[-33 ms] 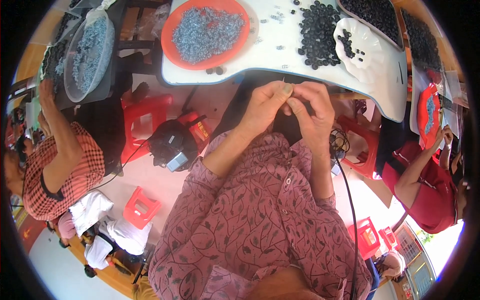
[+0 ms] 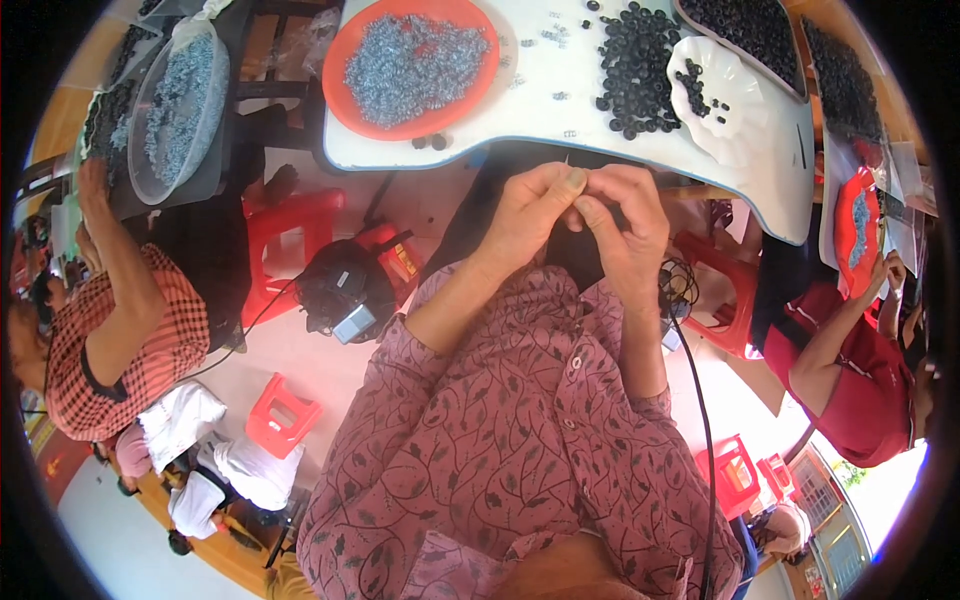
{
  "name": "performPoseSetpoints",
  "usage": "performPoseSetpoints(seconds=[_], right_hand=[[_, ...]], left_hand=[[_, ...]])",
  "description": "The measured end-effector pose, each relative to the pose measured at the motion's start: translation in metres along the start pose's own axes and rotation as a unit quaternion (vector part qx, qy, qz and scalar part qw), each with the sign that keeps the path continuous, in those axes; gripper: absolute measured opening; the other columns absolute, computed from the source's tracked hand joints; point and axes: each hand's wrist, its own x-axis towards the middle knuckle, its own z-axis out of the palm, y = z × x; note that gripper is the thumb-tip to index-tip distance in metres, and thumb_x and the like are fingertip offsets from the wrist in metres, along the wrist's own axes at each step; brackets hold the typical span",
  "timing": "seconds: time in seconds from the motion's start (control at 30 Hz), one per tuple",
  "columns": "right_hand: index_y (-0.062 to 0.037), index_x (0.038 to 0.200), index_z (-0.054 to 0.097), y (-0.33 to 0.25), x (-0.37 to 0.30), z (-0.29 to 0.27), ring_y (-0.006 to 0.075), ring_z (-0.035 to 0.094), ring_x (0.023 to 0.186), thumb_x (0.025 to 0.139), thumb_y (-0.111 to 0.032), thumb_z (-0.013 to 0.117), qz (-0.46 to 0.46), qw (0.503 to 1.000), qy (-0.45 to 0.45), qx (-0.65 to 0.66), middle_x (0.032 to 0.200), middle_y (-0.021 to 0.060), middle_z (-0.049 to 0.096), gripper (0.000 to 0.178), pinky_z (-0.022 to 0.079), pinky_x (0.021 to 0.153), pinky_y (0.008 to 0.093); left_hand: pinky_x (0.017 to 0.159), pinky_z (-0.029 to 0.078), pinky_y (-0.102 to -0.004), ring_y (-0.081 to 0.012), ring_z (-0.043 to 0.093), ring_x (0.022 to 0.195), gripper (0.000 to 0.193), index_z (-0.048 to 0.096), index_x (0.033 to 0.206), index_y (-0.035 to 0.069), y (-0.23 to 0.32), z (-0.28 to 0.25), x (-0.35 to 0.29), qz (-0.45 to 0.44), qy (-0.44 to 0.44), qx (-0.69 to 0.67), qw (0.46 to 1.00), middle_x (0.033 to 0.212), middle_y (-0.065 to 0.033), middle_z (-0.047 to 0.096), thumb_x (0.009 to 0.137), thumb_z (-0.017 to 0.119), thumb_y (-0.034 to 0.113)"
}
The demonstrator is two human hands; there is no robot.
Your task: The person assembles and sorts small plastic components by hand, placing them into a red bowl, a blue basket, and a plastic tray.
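Just off the table's near edge, my left hand [image 2: 541, 203] and my right hand [image 2: 628, 208] meet with thumbs and fingertips pinched together. What they hold is mostly hidden; only a thin pale tip shows above the left fingers. Beyond them to the left, an orange plate [image 2: 338, 98] bears a heap of small metal coil springs [image 2: 415, 65]. Small black round parts [image 2: 640, 70] are spread on the right of the white table [image 2: 540, 110]. Beside these stands a white scalloped dish [image 2: 735, 125] with several smaller black pieces [image 2: 692, 80] in it.
A tray of black parts [image 2: 750, 30] stands at the far right. Several loose springs [image 2: 553, 36] dot the table's middle. Co-workers sit at left [image 2: 130, 330] and right [image 2: 850, 370]. Red stools [image 2: 285, 412] stand on the floor, and a black cable [image 2: 705, 430] hangs by my right arm.
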Motion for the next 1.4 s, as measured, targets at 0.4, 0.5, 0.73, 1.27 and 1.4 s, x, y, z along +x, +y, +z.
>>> performPoseSetpoints(seconds=[0.4, 0.5, 0.73, 1.27, 1.4], right_hand=[[-0.0006, 0.102, 0.067, 0.008, -0.001, 0.002, 0.0125, 0.061, 0.084, 0.085, 0.002, 0.069, -0.017, 0.999, 0.036, -0.013, 0.101, 0.0074, 0.061, 0.017, 0.05, 0.072, 0.0238], [-0.0003, 0.102, 0.067, 0.007, 0.0, 0.001, 0.0124, 0.061, 0.084, 0.086, 0.002, 0.068, -0.033, 0.999, 0.028, -0.022, 0.101, 0.0069, 0.061, 0.016, 0.05, 0.073, 0.0236], [0.0, 0.102, 0.069, 0.015, -0.001, 0.0, 0.0107, 0.06, 0.09, 0.087, 0.005, 0.066, 0.046, 0.993, 0.055, 0.096, 0.103, 0.0048, 0.061, 0.016, 0.049, 0.078, 0.022], [0.0006, 0.103, 0.067, 0.016, -0.004, 0.0, 0.0099, 0.059, 0.09, 0.087, 0.005, 0.065, 0.026, 0.995, 0.043, 0.087, 0.105, 0.0053, 0.059, 0.017, 0.048, 0.078, 0.0213], [0.0009, 0.103, 0.067, 0.015, -0.004, 0.001, 0.0099, 0.059, 0.089, 0.088, 0.005, 0.065, 0.036, 0.993, 0.041, 0.102, 0.105, 0.0056, 0.059, 0.016, 0.048, 0.077, 0.0216]], left_hand=[[0.059, 0.044, -0.0194, -0.0051, 0.053, 0.065, 0.023, 0.066, 0.091, 0.001, 0.003, 0.005, 0.001, 0.001, 0.057, 0.007, 0.998, 0.08, 0.0003, 0.062, 0.096, 0.063, 0.024], [0.059, 0.045, -0.0195, -0.0055, 0.054, 0.065, 0.021, 0.066, 0.093, 0.001, 0.006, 0.003, 0.0, -0.002, 0.052, -0.014, 0.999, 0.082, -0.0004, 0.063, 0.094, 0.065, 0.022], [0.062, 0.048, -0.0224, -0.0077, 0.055, 0.067, 0.031, 0.066, 0.099, 0.0, 0.011, 0.007, 0.0, -0.039, 0.052, -0.101, 0.993, 0.084, -0.0021, 0.062, 0.1, 0.054, 0.029], [0.059, 0.05, -0.0224, -0.0072, 0.056, 0.065, 0.02, 0.067, 0.094, 0.001, 0.003, 0.003, -0.002, -0.015, 0.067, -0.047, 0.997, 0.081, -0.003, 0.064, 0.097, 0.061, 0.02], [0.059, 0.05, -0.0227, -0.0073, 0.056, 0.065, 0.02, 0.067, 0.094, 0.0, 0.003, 0.003, -0.002, -0.006, 0.061, -0.055, 0.997, 0.08, -0.0031, 0.063, 0.097, 0.061, 0.02]])
